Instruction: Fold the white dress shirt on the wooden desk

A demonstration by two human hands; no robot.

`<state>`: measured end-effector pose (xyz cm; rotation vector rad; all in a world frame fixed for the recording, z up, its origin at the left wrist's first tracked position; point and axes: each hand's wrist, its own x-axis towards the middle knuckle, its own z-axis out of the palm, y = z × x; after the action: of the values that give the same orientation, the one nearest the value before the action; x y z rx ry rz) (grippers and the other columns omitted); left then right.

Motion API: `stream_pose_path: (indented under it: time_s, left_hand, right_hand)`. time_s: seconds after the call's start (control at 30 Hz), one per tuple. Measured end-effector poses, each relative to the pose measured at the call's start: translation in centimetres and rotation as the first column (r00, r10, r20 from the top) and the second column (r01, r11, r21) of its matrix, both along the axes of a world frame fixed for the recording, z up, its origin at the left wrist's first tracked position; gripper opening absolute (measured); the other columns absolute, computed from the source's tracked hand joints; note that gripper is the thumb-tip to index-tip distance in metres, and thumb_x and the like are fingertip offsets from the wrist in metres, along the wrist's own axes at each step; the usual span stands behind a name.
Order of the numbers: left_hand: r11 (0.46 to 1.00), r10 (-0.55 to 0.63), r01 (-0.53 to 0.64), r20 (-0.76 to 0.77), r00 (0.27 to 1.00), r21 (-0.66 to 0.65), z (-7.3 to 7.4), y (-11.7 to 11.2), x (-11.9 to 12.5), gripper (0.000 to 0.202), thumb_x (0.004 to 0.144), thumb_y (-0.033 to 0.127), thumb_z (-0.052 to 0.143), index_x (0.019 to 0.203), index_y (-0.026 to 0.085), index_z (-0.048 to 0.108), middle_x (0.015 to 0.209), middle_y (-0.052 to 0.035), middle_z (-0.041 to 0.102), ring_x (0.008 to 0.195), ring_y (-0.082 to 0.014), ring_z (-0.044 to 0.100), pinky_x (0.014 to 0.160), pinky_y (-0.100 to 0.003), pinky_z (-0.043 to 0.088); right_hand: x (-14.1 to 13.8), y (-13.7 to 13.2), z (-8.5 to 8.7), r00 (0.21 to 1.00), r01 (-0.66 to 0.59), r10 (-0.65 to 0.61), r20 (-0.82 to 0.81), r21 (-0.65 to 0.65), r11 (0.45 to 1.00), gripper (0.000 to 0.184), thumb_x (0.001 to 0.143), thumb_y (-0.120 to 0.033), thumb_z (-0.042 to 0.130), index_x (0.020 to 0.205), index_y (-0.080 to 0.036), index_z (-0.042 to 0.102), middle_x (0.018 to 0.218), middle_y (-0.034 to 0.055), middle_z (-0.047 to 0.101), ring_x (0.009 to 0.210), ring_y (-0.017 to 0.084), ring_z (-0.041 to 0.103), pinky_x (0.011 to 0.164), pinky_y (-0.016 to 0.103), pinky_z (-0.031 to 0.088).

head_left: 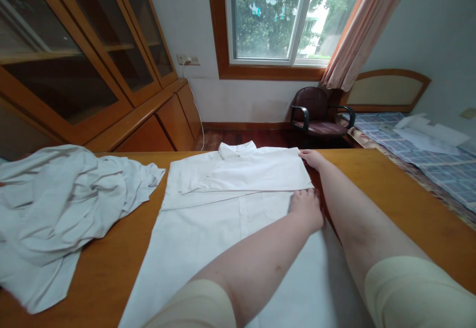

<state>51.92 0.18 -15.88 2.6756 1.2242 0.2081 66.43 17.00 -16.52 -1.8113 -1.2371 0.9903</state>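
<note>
The white shirt [238, 229] lies on the worktop [409, 194], collar [236, 149] toward the far edge, its smooth cotton softly creased. The upper body is folded down along a straight crease, with one sleeve [208, 179] laid across it; the lower body lies spread flat, unfolded. Left hand [307, 209] rests on the crease, grip open, holding nothing. Right hand [311, 158] lies at the far corner, fingers flat, also open, no pinch visible. Left of the shirt, a crumpled pale garment [63, 204] sits in loose, heaped folds. Beyond the worktop: a dark padded chair [316, 115] and a bed [435, 169] with a checked cover.
</note>
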Motion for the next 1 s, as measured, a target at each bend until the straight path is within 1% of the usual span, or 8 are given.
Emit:
stream_pose_path:
  time_s: [0.13,0.27,0.4,0.57,0.63,0.73,0.9,1.0]
  left_hand:
    - [1.0,-0.015,0.015,0.01,1.0,0.008,0.1,0.3,-0.1,0.053,0.089,0.04,0.031,0.133,0.013,0.039,0.121,-0.015,0.051,0.103,-0.0261,0.048,0.081,-0.039,0.036]
    - [0.999,-0.05,0.05,0.017,0.999,-0.003,0.4,0.4,-0.4,0.044,0.087,0.039,0.036,0.122,0.015,0.048,0.114,-0.0122,0.055,0.099,-0.0252,0.051,0.079,-0.038,0.037]
    - [0.995,-0.092,0.091,0.027,0.995,0.027,0.6,0.3,-0.8,0.037,0.087,0.035,0.035,0.114,0.017,0.052,0.109,-0.0106,0.056,0.092,-0.0235,0.055,0.075,-0.038,0.038]
    - [0.999,-0.006,0.003,0.061,0.998,0.048,0.3,0.1,-0.5,0.051,0.087,0.039,0.035,0.13,0.012,0.04,0.118,-0.0145,0.051,0.091,-0.024,0.056,0.073,-0.038,0.04]
    - [0.999,-0.017,0.015,0.062,0.998,0.033,0.3,0.2,-0.4,0.054,0.087,0.041,0.033,0.132,0.011,0.039,0.121,-0.0151,0.05,0.094,-0.0246,0.056,0.073,-0.039,0.041]
    - [0.997,-0.072,0.072,0.046,0.996,0.0,0.5,0.6,-0.5,0.048,0.087,0.04,0.032,0.123,0.012,0.048,0.118,-0.0134,0.053,0.094,-0.0247,0.056,0.073,-0.039,0.041]
    - [0.992,-0.123,0.123,0.014,0.992,-0.013,1.0,0.8,-0.9,0.048,0.087,0.04,0.033,0.128,0.018,0.044,0.118,-0.012,0.054,0.097,-0.0253,0.055,0.073,-0.038,0.041]
    - [0.992,-0.123,0.123,0.002,0.992,-0.012,1.2,0.5,-0.9,0.041,0.088,0.037,0.034,0.121,0.019,0.05,0.115,-0.0125,0.054,0.096,-0.0247,0.055,0.074,-0.037,0.04]
  right_hand:
    - [0.0,0.1,0.2,1.0,0.012,-0.012,-0.01,0.002,1.0,0.019,0.073,-0.034,0.068,0.077,-0.016,0.064,0.053,-0.0008,0.056,0.044,0.009,0.047,0.045,0.022,0.041]
    - [0.1,0.4,0.0,1.0,0.016,-0.016,0.011,-0.012,1.0,0.02,0.064,-0.027,0.075,0.077,-0.016,0.066,0.06,0.0003,0.061,0.048,0.009,0.05,0.047,0.021,0.041]
    - [0.3,0.7,0.0,1.0,0.004,-0.004,-0.01,-0.038,0.999,0.015,0.068,-0.026,0.072,0.076,-0.016,0.065,0.059,0.0001,0.061,0.047,0.01,0.05,0.047,0.022,0.042]
    - [0.6,0.9,0.4,0.999,-0.03,0.028,-0.025,-0.08,0.996,0.014,0.071,-0.03,0.069,0.071,-0.017,0.063,0.055,0.0005,0.058,0.046,0.011,0.048,0.047,0.024,0.043]
    - [0.7,0.9,0.6,0.999,-0.041,0.04,-0.015,-0.089,0.995,0.016,0.07,-0.031,0.071,0.071,-0.018,0.063,0.058,0.0015,0.06,0.048,0.011,0.049,0.049,0.024,0.045]
    - [0.9,1.0,0.6,0.999,-0.039,0.04,0.016,-0.085,0.996,0.02,0.069,-0.035,0.072,0.07,-0.017,0.062,0.063,0.0031,0.061,0.051,0.011,0.05,0.051,0.024,0.046]
    - [0.8,1.0,0.3,0.993,0.026,-0.02,0.119,-0.053,0.998,0.024,0.072,-0.04,0.068,0.069,-0.017,0.061,0.06,0.0027,0.058,0.052,0.012,0.05,0.051,0.025,0.044]
    - [0.7,1.1,0.2,0.974,0.084,-0.075,0.212,-0.035,0.996,0.026,0.068,-0.041,0.071,0.067,-0.017,0.061,0.056,0.0015,0.056,0.053,0.013,0.051,0.053,0.025,0.043]
